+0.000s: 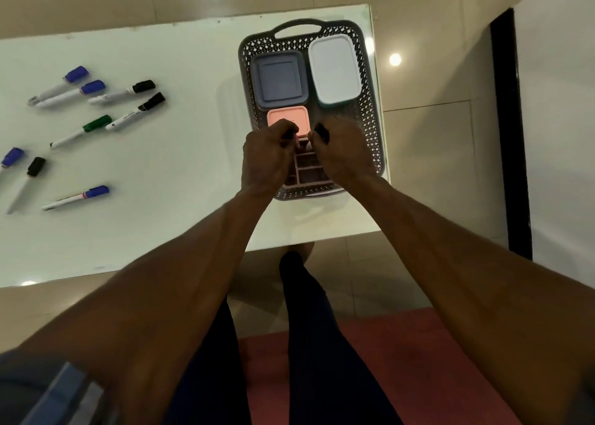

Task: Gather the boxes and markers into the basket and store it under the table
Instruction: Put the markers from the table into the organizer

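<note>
We see left hand (267, 157) and right hand (338, 149), fingers curled, gripping pink compartmented plastic tray (309, 170) inside grey perforated plastic basket (370, 109); capped whiteboard markers (96, 112) well apart on white table (180, 199).

The print on the markers (96, 97) is too blurred to read.

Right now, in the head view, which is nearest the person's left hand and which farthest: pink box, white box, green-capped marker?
From the left hand:
1. Pink box, touching its fingers, in the basket.
2. White box, basket's far right.
3. Green-capped marker, out left on the table.
</note>
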